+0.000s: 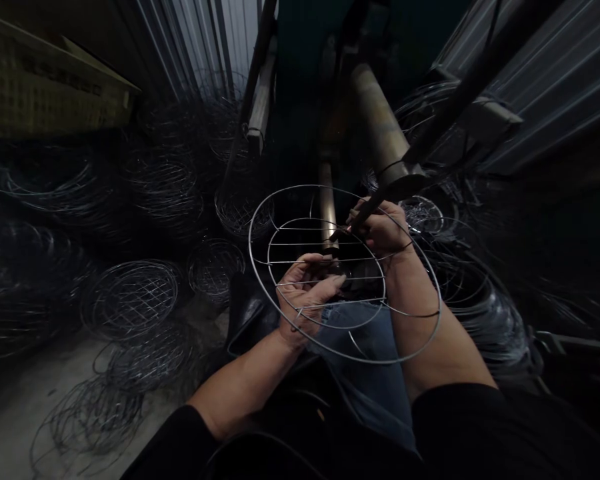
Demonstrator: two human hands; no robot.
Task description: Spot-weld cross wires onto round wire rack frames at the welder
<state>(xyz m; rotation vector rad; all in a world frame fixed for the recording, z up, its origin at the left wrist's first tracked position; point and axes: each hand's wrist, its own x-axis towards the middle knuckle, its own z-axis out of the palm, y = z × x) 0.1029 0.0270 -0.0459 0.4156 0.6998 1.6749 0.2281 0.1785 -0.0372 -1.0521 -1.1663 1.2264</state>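
Note:
A round wire rack (pixel 345 362), made of two rings with several thin crossbars, lies level above my lap. My left hand (pixel 305 293) reaches under the outer ring, its fingers and thumb bent around the crossbars near the middle. On the far right side, my right hand (pixel 387 230) is closed at the rack's inner ring, its fingertips partly hidden by a dark slanted bar (pixel 367 213). The tip of this bar meets the rack over a brass-coloured rod (pixel 327 193). A thick metal cylinder (pixel 380 127) carries the bar from above.
Stacks of round wire racks (pixel 130 297) stand on the floor at left, with loose wire rings (pixel 95 413) nearer me. Coiled wire hoops (pixel 490 320) are heaped at right. A yellow crate (pixel 45 93) sits upper left. A wooden post end (pixel 260 113) juts out beyond the rack.

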